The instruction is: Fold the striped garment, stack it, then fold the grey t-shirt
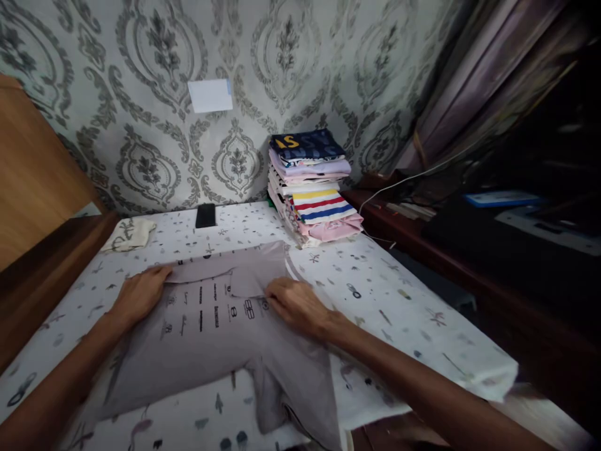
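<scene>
A grey T-shirt (201, 357) with small dark printed words lies spread on a white patterned sheet, its far side turned over toward me. My left hand (143, 291) grips the folded flap at its left end, fingers closed on the cloth. At the flap's right end my right hand (295, 304) pinches the same shirt. One sleeve hangs toward the near edge at the lower middle. The fingertips of both hands are partly hidden by the cloth and the knuckles.
A tall stack of folded clothes (312, 188) stands at the back against the patterned wall. A black phone (205, 215) and a folded cream cloth (129, 234) lie at the back left. The sheet (399, 313) ends at the right, beside dark furniture with a white cable (413, 178).
</scene>
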Motion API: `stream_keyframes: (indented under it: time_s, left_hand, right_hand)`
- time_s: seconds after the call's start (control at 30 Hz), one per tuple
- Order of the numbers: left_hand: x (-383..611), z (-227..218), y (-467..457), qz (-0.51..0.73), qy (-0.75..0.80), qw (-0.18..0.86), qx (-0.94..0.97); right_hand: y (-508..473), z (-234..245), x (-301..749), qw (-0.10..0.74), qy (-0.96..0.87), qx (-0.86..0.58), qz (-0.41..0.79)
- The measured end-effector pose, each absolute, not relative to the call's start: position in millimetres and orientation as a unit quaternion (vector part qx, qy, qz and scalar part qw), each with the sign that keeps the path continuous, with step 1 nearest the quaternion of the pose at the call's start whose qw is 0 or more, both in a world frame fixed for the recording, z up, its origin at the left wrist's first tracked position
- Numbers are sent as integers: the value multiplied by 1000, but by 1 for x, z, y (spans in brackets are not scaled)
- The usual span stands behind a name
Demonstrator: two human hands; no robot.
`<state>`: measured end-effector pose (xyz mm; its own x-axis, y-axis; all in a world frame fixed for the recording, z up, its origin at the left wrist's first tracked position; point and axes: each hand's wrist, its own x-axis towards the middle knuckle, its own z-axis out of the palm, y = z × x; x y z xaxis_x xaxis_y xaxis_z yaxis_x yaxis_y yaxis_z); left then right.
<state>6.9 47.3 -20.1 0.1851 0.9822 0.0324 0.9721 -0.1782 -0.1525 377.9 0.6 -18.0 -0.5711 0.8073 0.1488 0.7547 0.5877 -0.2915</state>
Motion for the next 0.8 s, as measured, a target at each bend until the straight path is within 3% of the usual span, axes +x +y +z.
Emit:
stream_keyframes:
  time_s: [0.17, 0.33, 0.47, 0.6, 0.8]
  left_hand:
    - [23, -17, 26, -14, -626, 88, -775]
    - [73, -37, 2, -118, -506, -90, -850]
    - [83, -47, 4, -134, -477, -84, -865]
    - [73, -55, 10, -141, -482, -78, -861]
    - [71, -69, 26, -104, -498, -87, -856]
  right_hand:
    - [16, -8, 374, 157, -853, -457, 195]
    - [40, -11, 325, 147, -904, -387, 105]
    - [62, -17, 274, 100, -927, -359, 26]
    - [86, -25, 248, 99, -931, -351, 25]
    - [107, -44, 243, 212, -869, -420, 152]
